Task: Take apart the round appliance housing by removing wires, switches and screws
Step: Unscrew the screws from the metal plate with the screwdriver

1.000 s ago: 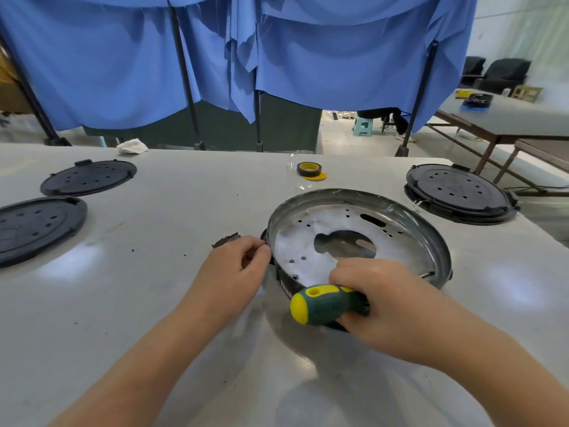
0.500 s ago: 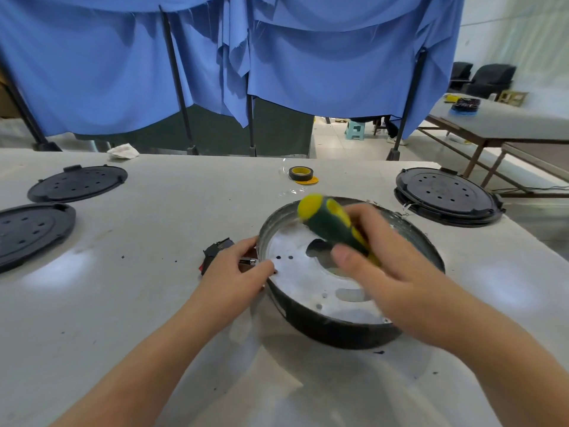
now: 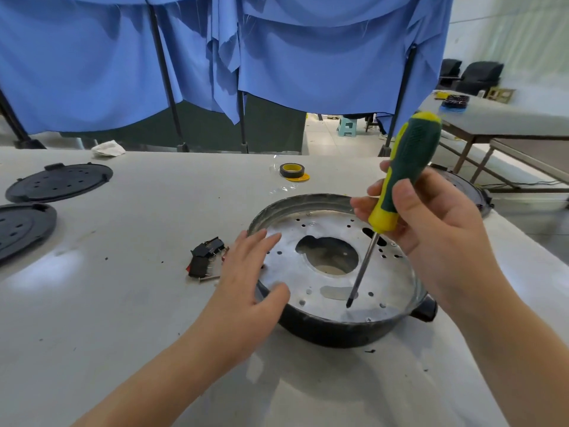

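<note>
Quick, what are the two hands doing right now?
Left hand: open, fingers straight, resting on the rim of the round housing.
Right hand: closed around the screwdriver, tip pointing down into the housing.

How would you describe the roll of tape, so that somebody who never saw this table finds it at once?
Start at the round metal housing in the middle of the white table. Look past its far rim, toward the blue curtains: the tape lies there alone. It is a small black ring with a yellow core, much smaller than the flat black discs at the table's left.
</note>
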A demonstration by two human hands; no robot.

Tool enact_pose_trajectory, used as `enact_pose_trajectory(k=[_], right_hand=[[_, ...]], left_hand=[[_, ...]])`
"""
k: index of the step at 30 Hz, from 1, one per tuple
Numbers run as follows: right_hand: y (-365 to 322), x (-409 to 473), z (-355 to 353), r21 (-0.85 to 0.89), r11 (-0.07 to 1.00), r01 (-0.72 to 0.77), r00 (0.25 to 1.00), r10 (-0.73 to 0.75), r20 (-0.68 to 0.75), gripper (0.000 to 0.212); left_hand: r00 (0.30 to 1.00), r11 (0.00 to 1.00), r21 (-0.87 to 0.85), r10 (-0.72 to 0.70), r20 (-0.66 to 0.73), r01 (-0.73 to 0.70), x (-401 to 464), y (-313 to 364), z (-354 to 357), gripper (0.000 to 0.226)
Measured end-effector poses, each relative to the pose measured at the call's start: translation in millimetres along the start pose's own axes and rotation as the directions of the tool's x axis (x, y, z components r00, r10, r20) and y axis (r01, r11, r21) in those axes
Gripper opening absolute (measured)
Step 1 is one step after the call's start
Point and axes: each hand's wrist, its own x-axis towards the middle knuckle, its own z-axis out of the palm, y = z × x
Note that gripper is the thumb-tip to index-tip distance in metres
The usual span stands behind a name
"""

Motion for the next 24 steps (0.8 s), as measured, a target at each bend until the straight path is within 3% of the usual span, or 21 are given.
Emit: enact_pose_trajectory(k=[13, 20, 22, 24], right_hand=[[15, -8, 5, 0.164, 0.983, -0.087, 0.996, 0.081, 0.043, 0.034], [20, -12, 11, 0.183, 0.98, -0.073, 0.995, 0.06, 0.076, 0.033], [19, -12, 10, 0.176, 0.982, -0.066, 0.996, 0.055, 0.067, 0.033], [18, -13, 9, 0.148, 0.988, -0.049, 0.997, 0.04, 0.066, 0.034]], left_hand=[[0.997, 0.98, -0.197, -0.027, -0.067, 0.013, 15, -17, -16, 0.069], [0.996, 0.978, -0.209, 0.002, -0.089, -0.021, 18, -23, -17, 0.066], [0.99, 0.988, -0.129, 0.069, -0.122, -0.084, 15, -19, -16, 0.058], [0.963, 0.973, 0.012, 0.232, -0.135, -0.232, 10, -11, -16, 0.047]])
